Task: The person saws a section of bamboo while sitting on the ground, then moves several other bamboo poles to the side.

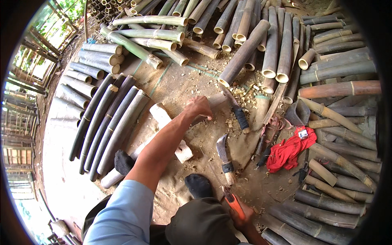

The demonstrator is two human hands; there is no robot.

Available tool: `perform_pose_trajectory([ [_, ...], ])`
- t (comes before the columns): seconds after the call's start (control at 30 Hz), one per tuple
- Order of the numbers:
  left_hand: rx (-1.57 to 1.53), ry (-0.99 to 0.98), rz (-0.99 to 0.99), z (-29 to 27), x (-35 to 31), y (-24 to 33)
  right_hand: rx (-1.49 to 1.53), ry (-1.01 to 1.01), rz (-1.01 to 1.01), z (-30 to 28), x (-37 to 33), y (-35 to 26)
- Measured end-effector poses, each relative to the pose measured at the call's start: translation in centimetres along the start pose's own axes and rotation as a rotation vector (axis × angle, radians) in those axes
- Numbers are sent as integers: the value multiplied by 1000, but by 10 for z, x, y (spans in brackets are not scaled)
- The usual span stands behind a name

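Observation:
My left hand is stretched forward and closed around a pale bamboo pole that runs back toward me across the ground. A black-socked foot rests on the pole's near end. My right hand, low beside my knee, grips the orange handle of a thin-bladed saw whose blade points toward the pole. A curved knife lies on the sacking between my hands. A second blade with a black handle lies just right of my left hand.
Split dark bamboo halves lie in a row on the left. Round bamboo poles are stacked across the back and down the right side. A red cloth and a dark scoop sit at the right. Pale wood blocks and chips litter the ground.

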State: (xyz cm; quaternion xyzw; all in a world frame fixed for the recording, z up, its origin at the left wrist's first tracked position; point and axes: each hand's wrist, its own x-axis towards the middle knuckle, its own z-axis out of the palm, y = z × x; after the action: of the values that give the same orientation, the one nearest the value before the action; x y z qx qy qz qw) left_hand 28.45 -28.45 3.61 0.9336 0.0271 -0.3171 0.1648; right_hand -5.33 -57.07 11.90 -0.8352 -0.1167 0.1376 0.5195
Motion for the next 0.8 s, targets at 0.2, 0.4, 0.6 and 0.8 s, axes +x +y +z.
perform_pose_trajectory([
  [0.2, 15, 65, 89, 17, 20, 2, 129, 42, -92, 56, 86, 21],
  [0.4, -96, 10, -64, -4, 24, -17, 175, 89, -146, 58, 102, 12],
  [0.6, -172, 270, -181, 10, 12, 2, -21, -27, 33, 9, 36, -5],
  [0.8, -1293, 239, -207, -8, -1, -63, 51, 64, 22, -28, -27, -9],
])
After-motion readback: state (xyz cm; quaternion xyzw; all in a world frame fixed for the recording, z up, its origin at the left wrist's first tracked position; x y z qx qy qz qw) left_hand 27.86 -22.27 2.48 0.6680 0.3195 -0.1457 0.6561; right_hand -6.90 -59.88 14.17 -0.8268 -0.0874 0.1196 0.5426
